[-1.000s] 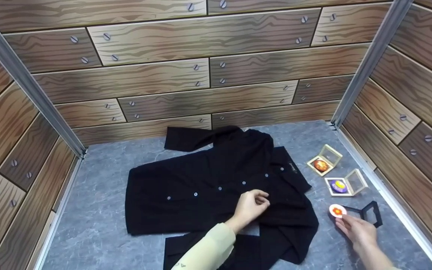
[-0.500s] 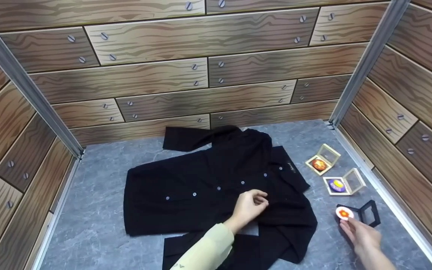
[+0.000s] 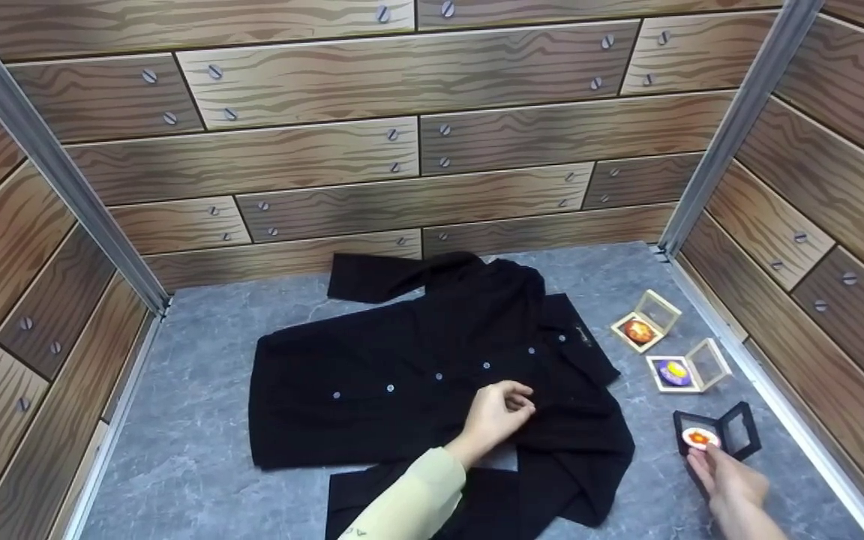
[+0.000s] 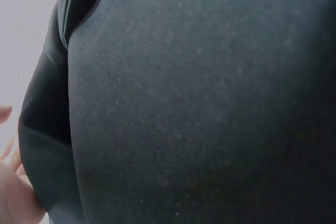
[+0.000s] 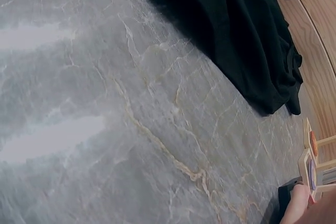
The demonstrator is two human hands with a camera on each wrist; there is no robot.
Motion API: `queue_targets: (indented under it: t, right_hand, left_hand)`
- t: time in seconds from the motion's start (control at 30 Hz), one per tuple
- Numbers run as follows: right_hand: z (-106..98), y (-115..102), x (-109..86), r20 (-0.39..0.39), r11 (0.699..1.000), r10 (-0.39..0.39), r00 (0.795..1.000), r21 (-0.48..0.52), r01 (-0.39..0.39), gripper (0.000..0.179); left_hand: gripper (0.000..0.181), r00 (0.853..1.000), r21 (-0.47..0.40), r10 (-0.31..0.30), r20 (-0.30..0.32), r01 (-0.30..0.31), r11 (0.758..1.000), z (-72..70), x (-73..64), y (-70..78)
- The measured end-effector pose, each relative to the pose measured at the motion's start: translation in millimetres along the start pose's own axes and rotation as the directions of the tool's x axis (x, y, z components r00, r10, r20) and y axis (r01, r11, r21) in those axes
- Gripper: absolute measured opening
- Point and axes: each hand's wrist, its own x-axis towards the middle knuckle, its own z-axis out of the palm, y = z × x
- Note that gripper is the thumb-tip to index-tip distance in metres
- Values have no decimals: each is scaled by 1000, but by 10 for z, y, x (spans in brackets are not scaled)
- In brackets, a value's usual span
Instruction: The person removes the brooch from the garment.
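In the head view my right hand (image 3: 732, 484) pinches a small round white badge (image 3: 700, 438) with an orange-red flower between thumb and fingertips. The badge is tilted inside the base of an open black display case (image 3: 744, 430), whose clear-windowed lid stands up on the right. Part of that case is hidden behind the fingers; the right wrist view catches its dark edge (image 5: 284, 196) beside the thumb. My left hand (image 3: 499, 411), fingers loosely curled and holding nothing, is over a black button-up shirt (image 3: 372, 352). Black cloth (image 4: 199, 98) fills most of the left wrist view.
Behind the black case stand two cream-framed cases with lids up: one holds a purple and yellow disc (image 3: 674, 372), the other an orange-brown disc (image 3: 638, 330). Wood-print walls (image 3: 312, 150) enclose the grey marbled surface (image 3: 177, 420). A metal rail (image 3: 799, 427) runs along the right side.
My right hand has carried the badge right and slightly down, from beside the black case into its base. My left hand stays over the shirt.
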Motion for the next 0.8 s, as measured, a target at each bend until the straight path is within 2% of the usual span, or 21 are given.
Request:
queue_targets:
  t: [0.23, 0.43, 0.63, 0.8]
  right_hand:
    - [-32, -15, -9, 18, 999, 8, 1000, -46, -7, 47]
    - [5, 20, 6, -15, 1000, 16, 1000, -19, -16, 47]
    - [45, 57, 20, -90, 999, -28, 996, -41, 24, 47]
    - [79, 67, -24, -96, 995, -75, 992, -68, 69, 40]
  left_hand:
    - [21, 1000, -9, 15, -6, -15, 1000, -27, 5, -44]
    - [21, 1000, 6, 15, -12, -15, 1000, -63, 4, -62]
    - [20, 1000, 6, 3, -14, -3, 1000, -89, -4, -62]
    - [19, 1000, 16, 5, -25, -4, 1000, -107, -19, -88]
